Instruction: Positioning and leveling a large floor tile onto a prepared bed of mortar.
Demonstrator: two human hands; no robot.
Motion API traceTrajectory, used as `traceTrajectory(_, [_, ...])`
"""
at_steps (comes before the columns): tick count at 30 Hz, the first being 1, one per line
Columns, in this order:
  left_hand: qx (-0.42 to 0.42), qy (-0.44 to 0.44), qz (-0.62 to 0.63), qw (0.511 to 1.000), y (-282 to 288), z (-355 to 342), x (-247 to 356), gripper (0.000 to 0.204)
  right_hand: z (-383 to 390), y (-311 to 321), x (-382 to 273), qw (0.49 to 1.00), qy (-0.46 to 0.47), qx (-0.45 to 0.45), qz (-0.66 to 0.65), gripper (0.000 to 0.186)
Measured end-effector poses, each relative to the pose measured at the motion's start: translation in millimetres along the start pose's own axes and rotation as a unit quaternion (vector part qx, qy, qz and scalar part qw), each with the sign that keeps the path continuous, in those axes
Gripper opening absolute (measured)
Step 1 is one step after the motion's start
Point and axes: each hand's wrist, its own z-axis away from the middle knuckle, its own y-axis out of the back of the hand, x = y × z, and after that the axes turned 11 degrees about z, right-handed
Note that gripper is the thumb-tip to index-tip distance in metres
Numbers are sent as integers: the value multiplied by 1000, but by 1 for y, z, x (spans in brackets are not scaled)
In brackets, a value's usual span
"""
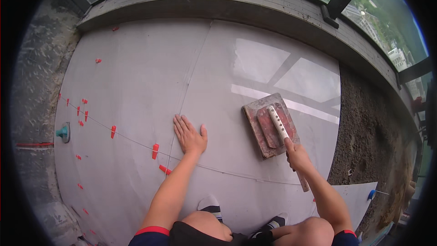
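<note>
My left hand (190, 137) lies flat on a large grey floor tile (227, 123), its fingers stretched toward the far side, just right of a joint. With my right hand (297, 156) I grip the handle of a tile tamper, a worn rectangular block (264, 130) with a reddish middle and a pale handle with dark holes. The block is over the same tile; whether it touches the surface I cannot tell. Red wedges (155, 151) stand in the joint left of my left hand, and another red wedge (165, 170) lies tilted near my left wrist.
More tiles (132, 77) spread to the left, with a green suction cup (64, 132) near their edge. Rough mortar (364, 123) borders the tiles on the right. A blue round piece (372, 194) sits at a tile edge. A ledge (218, 9) under windows curves along the far side.
</note>
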Motion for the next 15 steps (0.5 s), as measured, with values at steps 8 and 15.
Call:
traceTrajectory(8, [-178, -121, 54, 975, 21, 117, -6, 91, 88, 98, -61, 956, 216, 124, -156, 63])
traceTrajectory(15, [-247, -102, 84, 960, 41, 176, -19, 96, 30, -45, -16, 959, 220, 79, 163, 69])
